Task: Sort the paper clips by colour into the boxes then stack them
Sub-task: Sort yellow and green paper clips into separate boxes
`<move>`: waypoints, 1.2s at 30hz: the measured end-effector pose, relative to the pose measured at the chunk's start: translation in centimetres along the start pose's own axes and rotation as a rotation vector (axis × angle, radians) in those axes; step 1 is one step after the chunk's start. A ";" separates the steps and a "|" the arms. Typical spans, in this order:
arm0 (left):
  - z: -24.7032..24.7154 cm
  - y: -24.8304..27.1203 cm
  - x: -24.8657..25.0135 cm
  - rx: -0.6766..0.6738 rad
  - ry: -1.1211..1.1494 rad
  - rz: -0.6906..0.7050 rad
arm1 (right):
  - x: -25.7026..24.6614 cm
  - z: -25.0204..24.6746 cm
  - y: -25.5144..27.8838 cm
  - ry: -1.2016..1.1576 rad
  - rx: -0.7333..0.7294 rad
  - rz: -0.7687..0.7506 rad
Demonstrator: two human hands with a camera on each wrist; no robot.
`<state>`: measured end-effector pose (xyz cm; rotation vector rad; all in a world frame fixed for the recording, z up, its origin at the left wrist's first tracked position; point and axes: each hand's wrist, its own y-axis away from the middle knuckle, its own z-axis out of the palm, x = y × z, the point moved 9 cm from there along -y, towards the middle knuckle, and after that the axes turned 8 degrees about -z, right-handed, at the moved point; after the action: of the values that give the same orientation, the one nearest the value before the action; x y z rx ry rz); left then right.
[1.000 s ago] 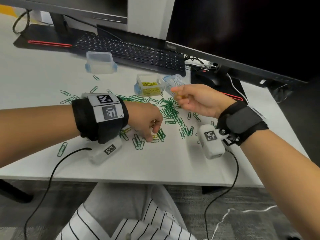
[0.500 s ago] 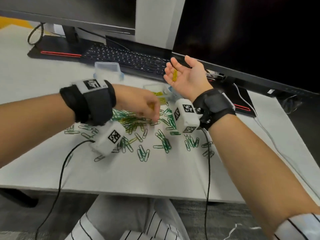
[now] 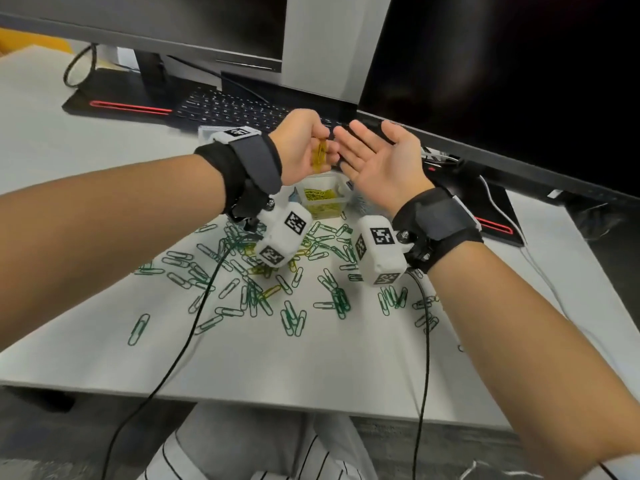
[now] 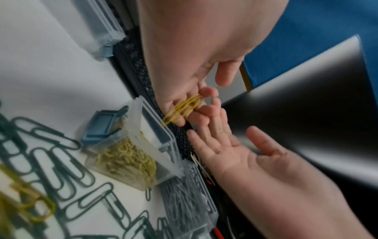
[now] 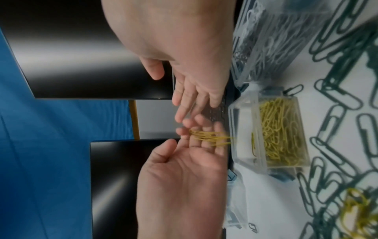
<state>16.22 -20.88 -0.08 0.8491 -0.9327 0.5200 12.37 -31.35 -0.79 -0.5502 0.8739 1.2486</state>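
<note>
Holding a small bunch of yellow paper clips (image 3: 319,156) between curled fingers, the left hand (image 3: 300,143) is raised above the desk (image 3: 86,133), palm turned inward. Right beside it, the right hand (image 3: 380,161) is open, palm up, fingers straight and spread, its fingertips almost touching the left hand's and nothing lying on it. Both forearms reach in from the near edge, each wrist wrapped in a black strap carrying a white camera block.

Directly below the hands sits a clear box of yellow clips (image 3: 322,201), lid off. Just to its right, a second clear box (image 4: 188,198) holds pale clips. A third box (image 4: 102,30) stands farther left, against the keyboard (image 3: 235,109).

Green paper clips (image 3: 291,317) lie scattered across the middle of the desk, with a few loose yellow clips (image 3: 270,292) mixed among them. Two dark monitors (image 3: 519,81) line the far edge.
</note>
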 end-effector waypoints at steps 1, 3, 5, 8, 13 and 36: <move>0.1 -0.2 -0.1 0.026 -0.034 0.006 | -0.3 -0.1 0.0 0.002 0.003 -0.008; 0.2 -0.3 -0.1 0.073 -0.118 0.027 | -0.9 -0.3 0.2 0.019 -0.002 -0.013; 0.1 -0.3 0.1 0.110 -0.198 0.040 | -1.1 -0.7 0.4 0.085 0.003 -0.016; -0.4 0.1 1.1 0.138 -0.346 0.071 | -0.4 -0.1 1.5 0.353 -0.055 0.017; -1.3 3.1 0.8 0.118 -1.126 0.000 | 3.8 3.7 4.8 1.267 -0.553 0.072; -7.5 5.7 -2.2 0.069 -1.287 0.133 | 0.5 0.5 6.9 1.916 -0.487 -0.077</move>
<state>14.68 -11.54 -2.06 1.1889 -2.1560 0.0481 5.87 -28.88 -0.17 -2.2848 2.0031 0.5104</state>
